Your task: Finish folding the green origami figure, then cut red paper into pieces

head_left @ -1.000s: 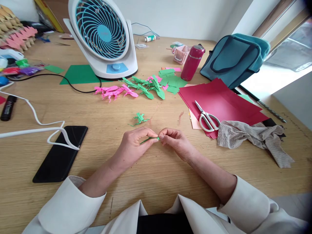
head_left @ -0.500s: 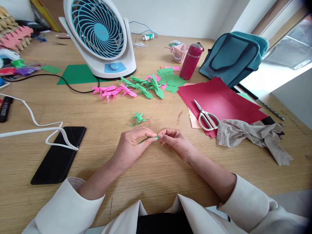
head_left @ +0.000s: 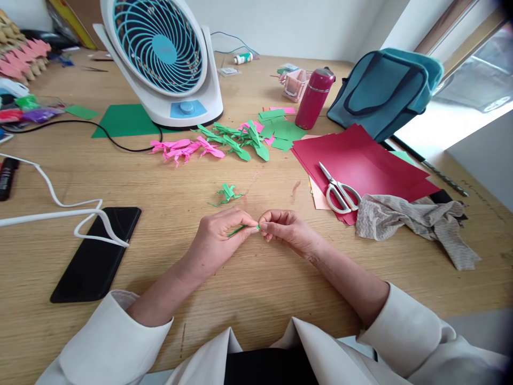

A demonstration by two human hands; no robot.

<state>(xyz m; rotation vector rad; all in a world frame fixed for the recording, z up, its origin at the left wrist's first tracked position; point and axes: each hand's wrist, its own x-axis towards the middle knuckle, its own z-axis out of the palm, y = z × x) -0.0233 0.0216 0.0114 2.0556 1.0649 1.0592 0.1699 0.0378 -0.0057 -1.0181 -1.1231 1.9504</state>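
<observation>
Between my hands is a small folded piece of green paper (head_left: 237, 230), mostly hidden by the fingers. My left hand (head_left: 218, 235) pinches it with thumb and fingertips. My right hand (head_left: 286, 231) pinches its right end, the two sets of fingertips nearly meeting. Just beyond them on the table lies a small green folded-paper figure (head_left: 227, 193) with thin legs. Farther back is a cluster of green folded-paper figures (head_left: 240, 140), beside several pink folded-paper figures (head_left: 186, 149).
A white fan (head_left: 192, 109) stands at the back, near a magenta bottle (head_left: 315, 101) and a teal bag (head_left: 380, 96). On the right, scissors (head_left: 340, 195) rest on red paper sheets (head_left: 368, 166) by a crumpled cloth (head_left: 404, 219). A black phone (head_left: 92, 262) lies left under a white cable (head_left: 48, 218).
My hands stay almost in place, still pinching the green paper. A little more of its edge shows under my left fingers. The view has shifted slightly.
</observation>
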